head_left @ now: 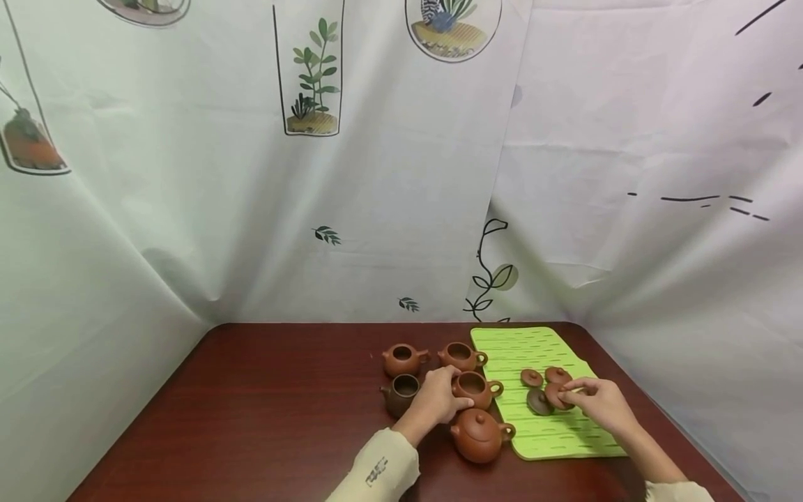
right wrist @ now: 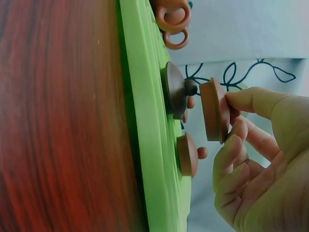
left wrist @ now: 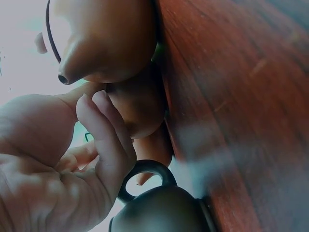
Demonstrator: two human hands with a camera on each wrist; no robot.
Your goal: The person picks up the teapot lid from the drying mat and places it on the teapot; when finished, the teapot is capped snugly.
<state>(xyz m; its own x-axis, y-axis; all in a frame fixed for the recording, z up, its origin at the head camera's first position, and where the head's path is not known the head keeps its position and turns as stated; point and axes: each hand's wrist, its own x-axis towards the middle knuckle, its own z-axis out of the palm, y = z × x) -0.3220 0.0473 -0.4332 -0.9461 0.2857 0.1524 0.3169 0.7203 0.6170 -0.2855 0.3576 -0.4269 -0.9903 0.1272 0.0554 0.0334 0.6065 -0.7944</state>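
My right hand (head_left: 601, 406) pinches a reddish-brown teapot lid (right wrist: 215, 110) by its knob, just above the green mat in the right wrist view. Around it on the mat lie a dark lid (head_left: 538, 402) and two brown lids, one (head_left: 530, 378) to the left and another (head_left: 557, 374) behind. My left hand (head_left: 435, 397) has thumb and fingers around the side of a lidless brown teapot (head_left: 475, 390), which stands on the table. Nearer to me sits a brown teapot (head_left: 479, 438) with its lid on. The left hand's fingertips are partly hidden.
To the left stands a dark lidless teapot (head_left: 400, 397). Two more lidless brown teapots, one (head_left: 401, 360) on the left and one (head_left: 458, 356) on the right, stand behind. The green mat (head_left: 521, 341) covers the right part of the dark red table (head_left: 251, 418). Printed curtains surround it.
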